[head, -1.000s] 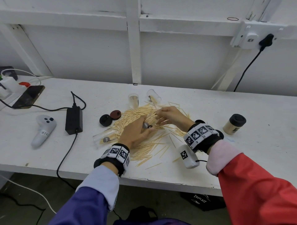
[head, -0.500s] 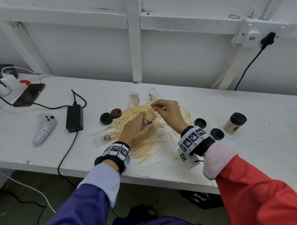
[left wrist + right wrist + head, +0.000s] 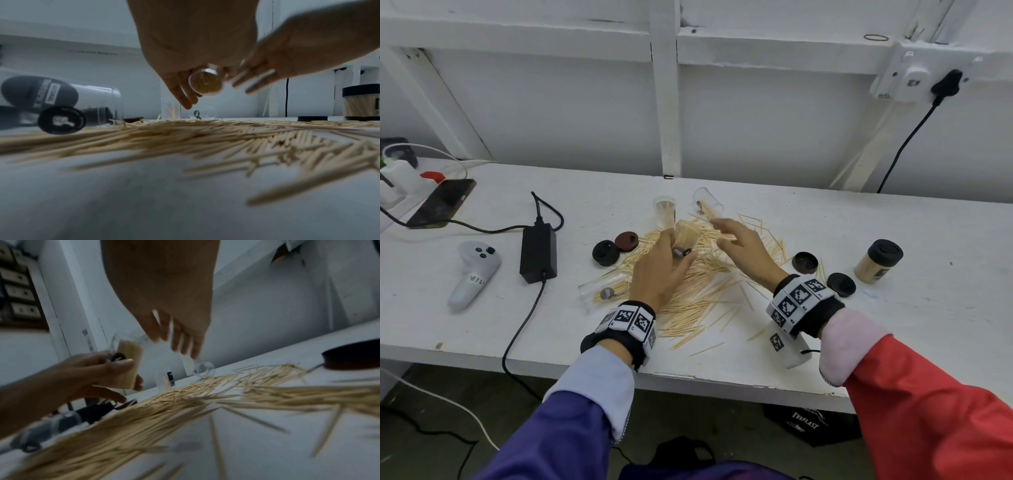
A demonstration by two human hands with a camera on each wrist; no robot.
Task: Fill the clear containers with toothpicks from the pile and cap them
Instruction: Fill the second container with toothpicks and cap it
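My left hand [image 3: 661, 270] grips a clear container [image 3: 687, 235] nearly full of toothpicks and holds it tilted above the toothpick pile [image 3: 702, 291]. From the left wrist view its round base [image 3: 205, 83] faces the camera between my fingers. My right hand [image 3: 738, 241] hovers just right of the container's mouth, fingers spread and straight, holding nothing. In the right wrist view the right hand's fingers [image 3: 183, 340] are blurred beside the held container [image 3: 129, 365]. Loose caps lie around: two black caps [image 3: 804, 262] [image 3: 841, 284] on the right, a black cap [image 3: 605, 253] and a brown cap [image 3: 626, 241] on the left.
An upright clear container [image 3: 664, 209] and a toppled one [image 3: 707, 204] sit behind the pile; another lies at the left [image 3: 601, 292]. A filled, capped container [image 3: 878, 262] stands at the right. A power brick [image 3: 538, 251], controller [image 3: 472, 274] and phone [image 3: 443, 202] lie to the left.
My right hand brought toothpicks to the container's mouth, then let go and drew back to the right with open fingers. My left hand lifted the container up and away from me.
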